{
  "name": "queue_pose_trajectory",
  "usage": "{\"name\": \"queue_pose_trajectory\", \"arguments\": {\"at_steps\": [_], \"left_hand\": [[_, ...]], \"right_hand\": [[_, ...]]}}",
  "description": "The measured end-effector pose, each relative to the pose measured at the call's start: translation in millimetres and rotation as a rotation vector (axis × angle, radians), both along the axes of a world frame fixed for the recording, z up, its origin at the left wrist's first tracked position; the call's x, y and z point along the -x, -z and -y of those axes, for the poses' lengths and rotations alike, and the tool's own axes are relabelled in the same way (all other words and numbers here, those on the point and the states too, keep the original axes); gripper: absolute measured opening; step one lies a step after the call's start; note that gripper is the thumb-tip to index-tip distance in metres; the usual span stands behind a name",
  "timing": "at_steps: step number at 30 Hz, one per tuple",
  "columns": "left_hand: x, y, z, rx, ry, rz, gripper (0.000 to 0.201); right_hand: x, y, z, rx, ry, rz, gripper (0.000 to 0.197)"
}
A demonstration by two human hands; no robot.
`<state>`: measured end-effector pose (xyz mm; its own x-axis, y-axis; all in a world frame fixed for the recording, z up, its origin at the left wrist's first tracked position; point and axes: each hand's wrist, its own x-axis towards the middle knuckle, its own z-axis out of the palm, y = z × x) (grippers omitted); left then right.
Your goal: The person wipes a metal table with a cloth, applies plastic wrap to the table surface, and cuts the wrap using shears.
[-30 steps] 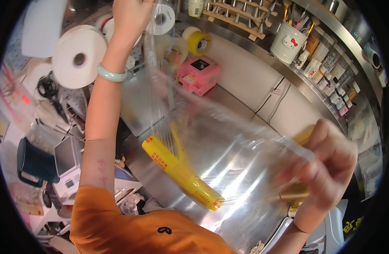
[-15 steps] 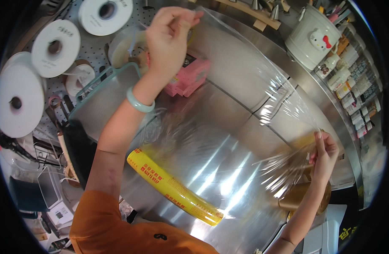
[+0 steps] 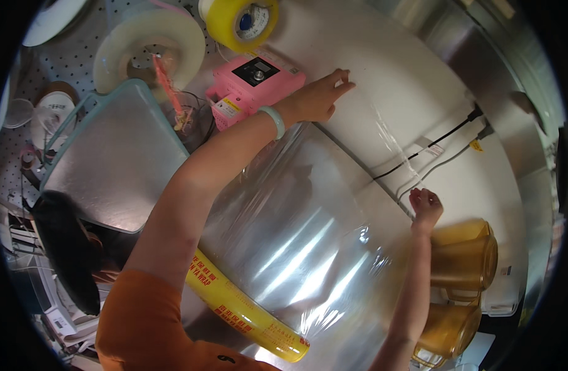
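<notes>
A clear sheet of cling film [image 3: 321,320] runs from the yellow cling film roll [image 3: 247,315] over the shiny metal worktop. My left hand [image 3: 318,98], with a pale green bangle at its wrist, reaches past the worktop's far edge and pinches the film's far edge. Lower and to the right, my right hand [image 3: 426,209] grips the other end of that edge between closed fingers. Between the two hands the edge hangs as a narrow, wrinkled strip. The roll lies slanted near my body, its left end hidden behind my left arm.
Just beyond my left forearm stands a pink machine [image 3: 256,83] with a dial. A metal tray [image 3: 117,161] with a green rim leans at the left, near ribbon spools. Amber jugs [image 3: 466,263] stand right of my right arm. Cables [image 3: 448,137] cross the back wall.
My left hand has come down from high up toward the worktop's far edge. Both hands are closer together, with the film lowered nearer the metal surface. The view has shifted too.
</notes>
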<state>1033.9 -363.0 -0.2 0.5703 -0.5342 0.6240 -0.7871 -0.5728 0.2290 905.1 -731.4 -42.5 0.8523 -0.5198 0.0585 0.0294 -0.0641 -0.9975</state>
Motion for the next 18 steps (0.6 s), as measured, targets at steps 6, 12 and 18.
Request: {"name": "queue_pose_trajectory", "arguments": {"at_steps": [6, 12, 18], "left_hand": [[-43.1, 69.7, 5.8, -0.239, -0.065, -0.078, 0.064], [-72.7, 146.6, 21.9, -0.417, -0.280, -0.050, 0.059], [-99.4, 210.0, 22.3, -0.506, -0.341, -0.167, 0.035]], "right_hand": [[-35.6, 89.9, -6.3, 0.504, -0.060, -0.134, 0.024], [-63.8, 143.9, -20.3, 0.958, -0.218, -0.158, 0.036], [-89.5, 172.5, -13.2, 1.013, -0.414, -0.408, 0.060]]}}
